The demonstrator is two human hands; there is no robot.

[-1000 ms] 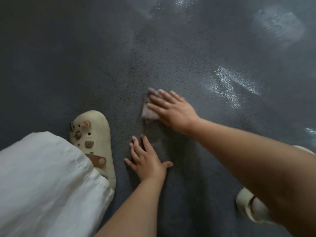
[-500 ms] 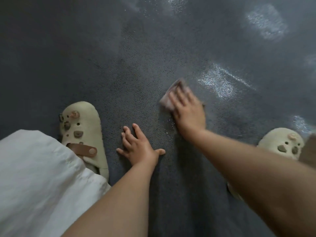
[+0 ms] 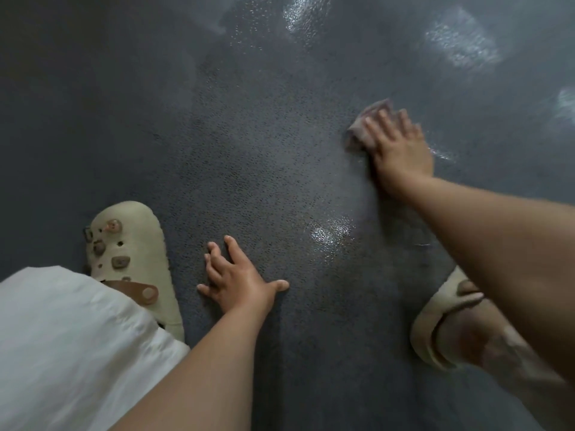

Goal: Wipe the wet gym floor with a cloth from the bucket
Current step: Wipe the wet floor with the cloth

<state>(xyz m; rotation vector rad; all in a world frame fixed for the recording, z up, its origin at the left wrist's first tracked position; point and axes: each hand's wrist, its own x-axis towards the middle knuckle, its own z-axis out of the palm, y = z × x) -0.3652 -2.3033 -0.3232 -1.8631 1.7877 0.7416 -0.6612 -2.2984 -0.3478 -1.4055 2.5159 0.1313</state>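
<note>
The crumpled pinkish-grey cloth (image 3: pixel 365 129) lies on the dark grey speckled rubber gym floor (image 3: pixel 264 150) at upper right, pressed flat under the right hand (image 3: pixel 399 150), whose straight fingers are spread over it (only its left edge and top corner show). Shiny wet patches (image 3: pixel 329 234) glisten near it and further up. The left hand (image 3: pixel 238 279) rests palm-down on the floor, fingers splayed, holding nothing. Beige foam clogs (image 3: pixel 137 253) flank the hands beside a white fabric garment (image 3: pixel 62 353).
</note>
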